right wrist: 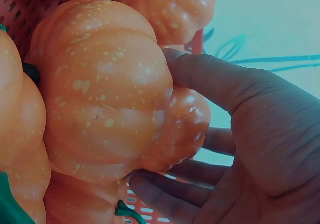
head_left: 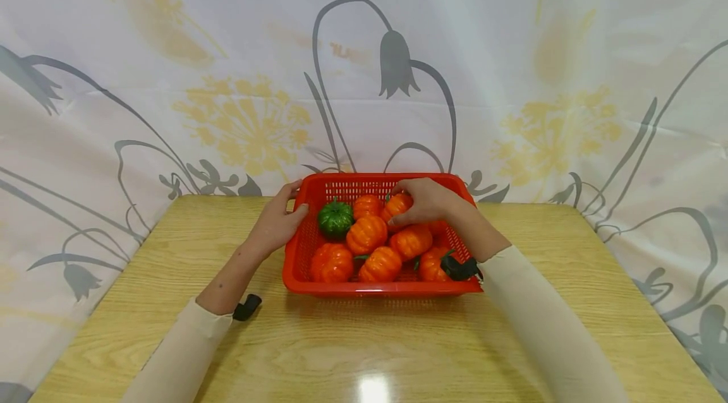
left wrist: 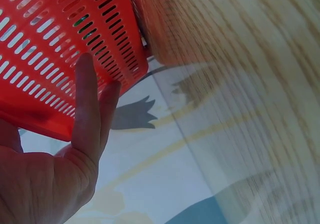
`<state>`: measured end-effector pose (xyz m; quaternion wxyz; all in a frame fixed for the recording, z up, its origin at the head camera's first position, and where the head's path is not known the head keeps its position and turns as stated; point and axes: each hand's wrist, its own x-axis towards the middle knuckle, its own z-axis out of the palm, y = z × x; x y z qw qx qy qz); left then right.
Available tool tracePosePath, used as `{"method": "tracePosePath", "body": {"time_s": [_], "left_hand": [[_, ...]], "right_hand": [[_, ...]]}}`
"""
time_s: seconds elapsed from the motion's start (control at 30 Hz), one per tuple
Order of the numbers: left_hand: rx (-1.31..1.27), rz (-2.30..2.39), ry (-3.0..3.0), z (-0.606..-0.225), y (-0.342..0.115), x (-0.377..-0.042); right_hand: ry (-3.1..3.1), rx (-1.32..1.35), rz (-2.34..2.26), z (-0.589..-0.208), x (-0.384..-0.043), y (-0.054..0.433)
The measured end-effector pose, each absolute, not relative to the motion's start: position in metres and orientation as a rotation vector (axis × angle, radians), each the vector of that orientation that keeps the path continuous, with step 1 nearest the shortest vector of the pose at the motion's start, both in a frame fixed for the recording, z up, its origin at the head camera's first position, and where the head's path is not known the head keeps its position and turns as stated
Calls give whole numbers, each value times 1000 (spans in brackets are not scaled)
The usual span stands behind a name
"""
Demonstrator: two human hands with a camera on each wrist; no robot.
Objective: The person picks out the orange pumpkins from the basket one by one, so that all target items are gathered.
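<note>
A red plastic basket (head_left: 381, 289) holds several small, glossy orange pumpkins and one green pumpkin (head_left: 335, 218) at the left. My left hand (head_left: 275, 221) holds the basket's left edge, thumb over the rim; in the left wrist view its straight fingers (left wrist: 86, 104) lie along the slotted outer wall. Inside the basket at the back right, my right hand (head_left: 423, 201) grips an orange pumpkin (head_left: 398, 203) between thumb and fingers. From the right wrist, that pumpkin (right wrist: 187, 129) is partly hidden behind a nearer pumpkin (right wrist: 105, 89).
The basket stands near the back edge of a wooden table (head_left: 318, 352). Right behind it hangs a pale cloth (head_left: 352, 125) printed with flowers. More orange pumpkins, such as the front-left pumpkin (head_left: 332, 263), lie close around the gripped one.
</note>
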<state>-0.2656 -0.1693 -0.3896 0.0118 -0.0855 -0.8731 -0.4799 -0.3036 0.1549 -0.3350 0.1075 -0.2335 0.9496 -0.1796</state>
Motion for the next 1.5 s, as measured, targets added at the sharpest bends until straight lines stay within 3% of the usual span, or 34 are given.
{"method": "tracePosePath", "body": {"time_s": [0.9, 1.5], "left_hand": [[-266, -1527, -2718, -392, -170, -268], [-283, -1584, -2701, -393, -170, -266]], "right_hand": [[2861, -614, -706, -322, -299, 174], [2877, -712, -965, -308, -267, 198]]}}
